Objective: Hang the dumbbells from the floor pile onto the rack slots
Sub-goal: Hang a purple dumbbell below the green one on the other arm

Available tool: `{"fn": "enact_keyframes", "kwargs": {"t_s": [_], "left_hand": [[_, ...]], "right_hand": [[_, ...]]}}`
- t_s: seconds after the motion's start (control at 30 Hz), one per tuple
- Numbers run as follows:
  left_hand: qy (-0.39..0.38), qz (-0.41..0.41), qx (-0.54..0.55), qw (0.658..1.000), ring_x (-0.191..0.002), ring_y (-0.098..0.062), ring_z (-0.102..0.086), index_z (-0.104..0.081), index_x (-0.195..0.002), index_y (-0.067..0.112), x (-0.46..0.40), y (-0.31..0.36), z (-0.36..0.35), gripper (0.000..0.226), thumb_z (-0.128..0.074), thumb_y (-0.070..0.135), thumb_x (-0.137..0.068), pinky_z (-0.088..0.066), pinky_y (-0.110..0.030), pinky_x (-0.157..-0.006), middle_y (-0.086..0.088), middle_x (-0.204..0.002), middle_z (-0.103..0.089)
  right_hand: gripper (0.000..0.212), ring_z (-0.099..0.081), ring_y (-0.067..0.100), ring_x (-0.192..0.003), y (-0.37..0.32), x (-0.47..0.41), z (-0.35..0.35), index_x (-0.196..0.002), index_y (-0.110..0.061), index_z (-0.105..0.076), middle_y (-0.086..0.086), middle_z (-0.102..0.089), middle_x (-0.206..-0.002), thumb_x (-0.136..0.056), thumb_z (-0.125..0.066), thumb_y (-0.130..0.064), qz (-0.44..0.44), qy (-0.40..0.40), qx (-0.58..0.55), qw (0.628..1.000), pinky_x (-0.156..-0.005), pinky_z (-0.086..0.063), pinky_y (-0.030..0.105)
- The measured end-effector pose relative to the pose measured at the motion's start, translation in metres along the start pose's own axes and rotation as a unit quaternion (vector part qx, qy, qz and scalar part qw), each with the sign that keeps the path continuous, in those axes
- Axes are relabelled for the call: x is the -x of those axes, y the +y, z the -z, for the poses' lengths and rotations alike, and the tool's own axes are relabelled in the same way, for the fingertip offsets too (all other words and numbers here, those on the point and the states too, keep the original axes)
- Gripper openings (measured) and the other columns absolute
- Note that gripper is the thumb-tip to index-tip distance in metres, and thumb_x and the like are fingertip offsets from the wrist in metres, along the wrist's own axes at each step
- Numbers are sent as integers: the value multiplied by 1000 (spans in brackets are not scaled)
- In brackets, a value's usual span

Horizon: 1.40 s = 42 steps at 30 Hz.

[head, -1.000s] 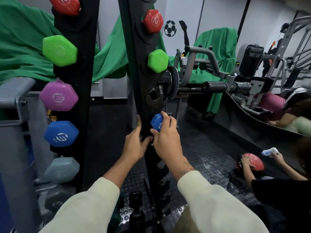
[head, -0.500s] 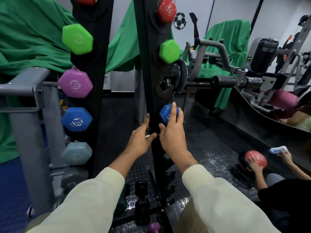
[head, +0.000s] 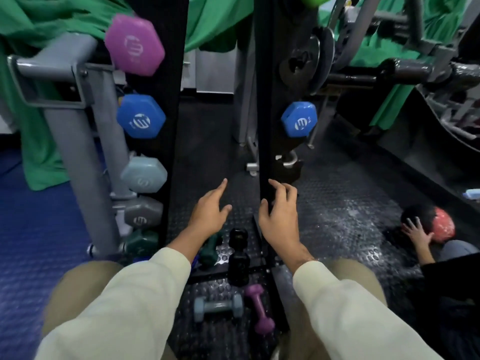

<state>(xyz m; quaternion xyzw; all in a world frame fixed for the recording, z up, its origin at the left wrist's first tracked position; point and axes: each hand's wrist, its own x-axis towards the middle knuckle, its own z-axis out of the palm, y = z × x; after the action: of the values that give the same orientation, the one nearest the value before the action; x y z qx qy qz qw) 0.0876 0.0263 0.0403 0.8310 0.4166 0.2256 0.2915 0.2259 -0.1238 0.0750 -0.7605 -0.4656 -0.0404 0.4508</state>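
Note:
A blue dumbbell [head: 298, 122] hangs in a slot on the right black rack post [head: 265, 100]. My right hand [head: 279, 216] hovers below it beside the post, fingers loosely spread, holding nothing. My left hand [head: 209, 213] is held out empty between the two posts. On the floor below lie a black dumbbell [head: 239, 257], a dark green dumbbell [head: 209, 252], a pale blue dumbbell [head: 218, 306] and a purple dumbbell [head: 259, 309]. The left rack post [head: 166, 100] carries purple [head: 135, 45], blue [head: 141, 116], pale blue [head: 144, 175], grey [head: 142, 213] and dark green dumbbells.
A grey machine frame [head: 78, 131] stands left of the rack. Green cloth [head: 31, 27] covers equipment behind. Weight machines [head: 389, 68] fill the right side. Another person's hand [head: 417, 233] rests on a red ball [head: 444, 228] on the floor at right.
My right hand let go of the blue dumbbell, which stays in its slot. Both hands dropped lower and the view tilted down to the floor pile.

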Motion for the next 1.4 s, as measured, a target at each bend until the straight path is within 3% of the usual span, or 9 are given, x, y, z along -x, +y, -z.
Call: {"fn": "enact_keyframes", "kwargs": {"t_s": [0.13, 0.27, 0.5, 0.7, 0.87, 1.07, 1.2, 1.3, 1.4], "left_hand": [[-52, 53, -29, 997, -120, -28, -58, -22, -163, 38, 29, -50, -36, 78, -68, 33, -99, -51, -40, -99, -8, -137, -57], [-107, 115, -48, 986, -128, -34, -57, -34, -161, 31, 62, -97, -76, 74, -70, 33, -96, -47, -41, -108, -13, -146, -55], [-231, 148, -71, 959, -134, -31, -53, -38, -159, 27, 101, -132, -148, 70, -69, 30, -96, -42, -33, -110, -13, -150, -51], [-297, 122, -89, 943, -142, -29, -46, -35, -159, 29, 89, -127, -204, 73, -68, 37, -95, -41, -42, -117, -8, -156, -45], [-328, 126, -105, 930, -141, -33, -47, -25, -162, 35, 83, -119, -238, 76, -66, 35, -98, -45, -45, -113, -11, -158, -42], [-396, 99, -109, 906, -139, -33, -48, -20, -164, 31, 71, -116, -273, 88, -70, 38, -93, -43, -40, -114, -11, -151, -46], [-446, 61, -153, 880, -135, -36, -51, -24, -161, 39, 63, -114, -298, 78, -66, 30, -96, -43, -41, -113, -12, -149, -41], [-470, 34, -163, 867, -134, -38, -50, -28, -161, 39, 57, -115, -315, 73, -60, 23, -97, -41, -40, -114, -13, -152, -34], [-493, 43, -174, 852, -137, -39, -46, -30, -158, 42, 50, -117, -325, 67, -55, 25, -99, -40, -44, -116, -12, -157, -26]], "right_hand": [[46, -61, 11, -83, 35, 31, -30, -147, -23, -46, -4, -38, -138, -103, -59, -21, -55, -73, 4, 996, -77, -56, 34], [44, -58, 18, -98, 81, 68, -60, -143, -18, -50, 3, -43, -139, -101, -59, -15, -131, -161, 28, 978, -89, -50, 31], [51, -54, 40, -126, 166, 120, -106, -138, -7, -55, 19, -51, -140, -91, -67, -23, -361, -285, 90, 884, -109, -45, 41], [52, -57, 45, -123, 205, 159, -134, -134, -4, -50, 26, -53, -137, -97, -64, -37, -462, -289, 94, 833, -102, -46, 42], [55, -65, 44, -105, 222, 180, -149, -130, -4, -48, 22, -48, -134, -94, -70, -40, -516, -285, 94, 803, -92, -56, 45], [59, -54, 46, -121, 243, 200, -166, -136, -2, -47, 24, -50, -136, -90, -71, -32, -600, -251, 78, 755, -104, -50, 48], [58, -56, 47, -124, 251, 209, -167, -139, -5, -48, 23, -47, -140, -94, -68, -35, -649, -256, 83, 712, -107, -43, 47], [53, -61, 42, -123, 256, 216, -173, -138, -3, -48, 24, -59, -135, -91, -68, -19, -676, -264, 61, 685, -99, -49, 39], [57, -67, 40, -115, 271, 227, -190, -132, -9, -54, 17, -69, -120, -81, -74, -25, -689, -264, 11, 675, -96, -57, 43]]}}
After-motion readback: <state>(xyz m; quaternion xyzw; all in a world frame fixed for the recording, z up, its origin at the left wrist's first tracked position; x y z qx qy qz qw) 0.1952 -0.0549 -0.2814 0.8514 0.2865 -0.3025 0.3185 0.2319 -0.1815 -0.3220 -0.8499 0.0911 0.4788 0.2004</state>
